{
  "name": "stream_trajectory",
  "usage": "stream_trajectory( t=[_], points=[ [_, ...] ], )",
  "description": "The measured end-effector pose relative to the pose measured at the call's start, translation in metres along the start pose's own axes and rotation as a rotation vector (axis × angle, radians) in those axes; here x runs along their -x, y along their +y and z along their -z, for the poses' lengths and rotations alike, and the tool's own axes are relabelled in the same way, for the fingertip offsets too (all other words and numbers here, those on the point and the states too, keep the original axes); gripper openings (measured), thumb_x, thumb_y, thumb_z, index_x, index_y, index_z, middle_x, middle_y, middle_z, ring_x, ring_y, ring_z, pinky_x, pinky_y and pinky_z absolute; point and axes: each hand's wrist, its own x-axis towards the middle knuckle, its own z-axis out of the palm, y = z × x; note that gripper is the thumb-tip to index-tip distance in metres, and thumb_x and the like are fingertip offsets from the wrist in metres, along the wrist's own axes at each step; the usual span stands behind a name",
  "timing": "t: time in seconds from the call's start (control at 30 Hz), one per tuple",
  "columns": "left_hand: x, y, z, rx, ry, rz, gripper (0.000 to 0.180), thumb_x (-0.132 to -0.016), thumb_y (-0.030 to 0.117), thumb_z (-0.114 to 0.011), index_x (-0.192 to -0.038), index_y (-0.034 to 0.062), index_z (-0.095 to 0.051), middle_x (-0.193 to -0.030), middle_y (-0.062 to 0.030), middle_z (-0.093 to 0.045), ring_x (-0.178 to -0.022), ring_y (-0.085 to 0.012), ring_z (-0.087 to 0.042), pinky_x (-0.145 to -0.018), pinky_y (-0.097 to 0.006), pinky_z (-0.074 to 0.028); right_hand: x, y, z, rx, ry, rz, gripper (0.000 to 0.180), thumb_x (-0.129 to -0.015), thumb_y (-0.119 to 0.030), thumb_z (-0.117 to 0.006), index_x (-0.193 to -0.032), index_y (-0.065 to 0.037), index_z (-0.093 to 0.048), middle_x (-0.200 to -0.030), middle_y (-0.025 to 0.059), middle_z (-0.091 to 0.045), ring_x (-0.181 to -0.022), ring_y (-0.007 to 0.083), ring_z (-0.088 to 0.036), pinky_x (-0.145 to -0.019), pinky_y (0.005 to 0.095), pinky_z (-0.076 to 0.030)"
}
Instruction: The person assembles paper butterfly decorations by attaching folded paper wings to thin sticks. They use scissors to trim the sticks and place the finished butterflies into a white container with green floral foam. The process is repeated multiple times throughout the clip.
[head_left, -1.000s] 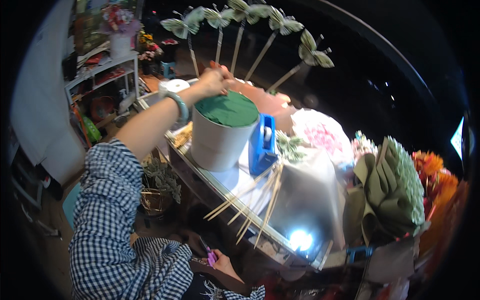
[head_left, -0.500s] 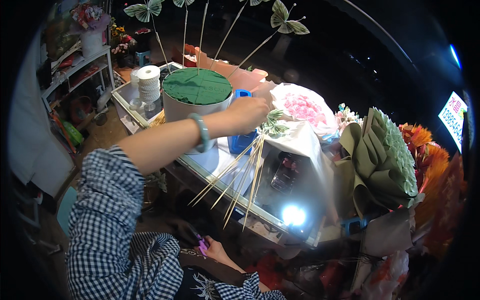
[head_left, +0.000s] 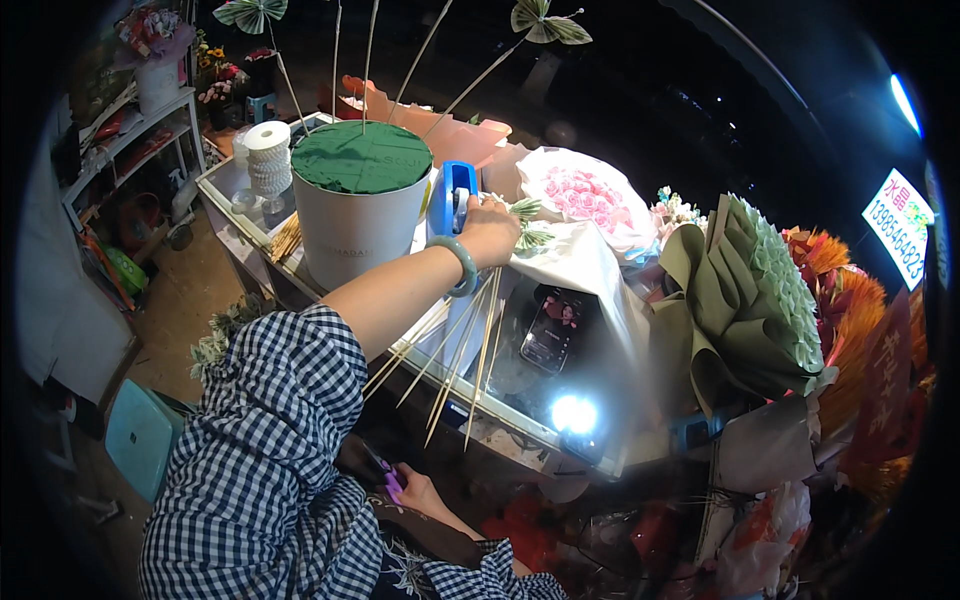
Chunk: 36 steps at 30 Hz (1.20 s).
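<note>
My left hand [head_left: 488,232], with a jade-coloured bangle [head_left: 464,268] on its wrist, is closed over the tops of several thin wooden sticks [head_left: 487,325]. Its fingertips are hidden, so what they pinch cannot be made out. Pleated green paper butterflies [head_left: 532,222] show just beyond the knuckles. Low in the view, my right hand [head_left: 420,492] grips purple-handled scissors [head_left: 391,484] close to my lap. Left of my left hand stands a white round bucket [head_left: 350,235] topped with green floral foam [head_left: 360,155]. Several butterfly sticks [head_left: 468,88] rise from the foam.
A blue tape dispenser [head_left: 455,190] stands beside the bucket. Bead spools [head_left: 267,160] are at the left, a phone [head_left: 553,328] lies on the glass-topped table, and a lamp [head_left: 573,413] glares by its front edge. Wrapped bouquets [head_left: 740,290] crowd the right. A teal stool [head_left: 145,440] is lower left.
My left hand has come down and nearer onto the stick tops. The whole view has shifted, showing more of the bucket's side and the stool. My right hand keeps its hold on the scissors.
</note>
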Motion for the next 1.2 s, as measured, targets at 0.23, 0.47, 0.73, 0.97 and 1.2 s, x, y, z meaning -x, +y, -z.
stream_trajectory(
  t=[0.23, 0.47, 0.73, 0.97, 1.2],
  points=[
    [-0.001, -0.009, -0.01, 0.142, -0.01, 0.16, 0.038, -0.08, 0.031, -0.061, -0.105, 0.0022, -0.063, -0.115, -0.0153, -0.056, -0.116, -0.0305, -0.046, -0.1, -0.052, -0.028, 0.0, 0.001, -0.006, 0.027, -0.014, -0.023, 0.044, -0.077, -0.031, -0.071, -0.107, -0.003, -0.056, -0.086, 0.0192, -0.063, -0.079, 0.0308, -0.065, -0.069, 0.0352, -0.05],
    [-0.003, -0.014, 0.008, 0.287, -0.106, 0.245, 0.036, -0.075, 0.02, -0.059, -0.106, 0.0022, -0.061, -0.114, -0.0159, -0.06, -0.113, -0.0313, -0.052, -0.096, -0.052, -0.032, -0.001, 0.003, -0.012, 0.007, 0.053, -0.013, 0.036, -0.078, -0.029, -0.065, -0.106, -0.008, -0.057, -0.08, 0.0171, -0.064, -0.075, 0.0348, -0.064, -0.065, 0.0383, -0.052],
    [-0.01, -0.023, 0.02, 0.425, -0.069, 0.327, 0.034, -0.078, 0.029, -0.057, -0.092, -0.001, -0.064, -0.094, -0.0169, -0.066, -0.088, -0.0288, -0.064, -0.078, -0.041, -0.048, -0.001, 0.004, -0.011, 0.012, 0.008, -0.022, 0.039, -0.078, -0.028, -0.065, -0.11, -0.009, -0.055, -0.083, 0.0171, -0.064, -0.077, 0.0344, -0.064, -0.068, 0.0375, -0.053],
    [-0.015, -0.036, 0.011, 0.698, 0.061, 0.241, 0.022, -0.08, 0.019, -0.065, -0.066, 0.0018, -0.062, -0.06, -0.0067, -0.064, -0.055, -0.015, -0.061, -0.053, -0.031, -0.049, 0.0, 0.002, -0.009, -0.03, -0.008, -0.036, 0.036, -0.077, -0.027, -0.066, -0.106, -0.008, -0.056, -0.083, 0.0171, -0.064, -0.077, 0.0343, -0.064, -0.066, 0.0362, -0.053],
    [-0.019, -0.04, 0.003, 0.763, 0.257, 0.243, 0.025, -0.079, 0.019, -0.069, -0.064, 0.0017, -0.059, -0.059, -0.0077, -0.062, -0.051, -0.0145, -0.058, -0.05, -0.029, -0.046, -0.001, 0.002, -0.005, -0.039, -0.022, -0.023, 0.035, -0.077, -0.031, -0.066, -0.101, -0.008, -0.054, -0.081, 0.016, -0.063, -0.075, 0.0353, -0.063, -0.064, 0.0381, -0.051]
  ],
)
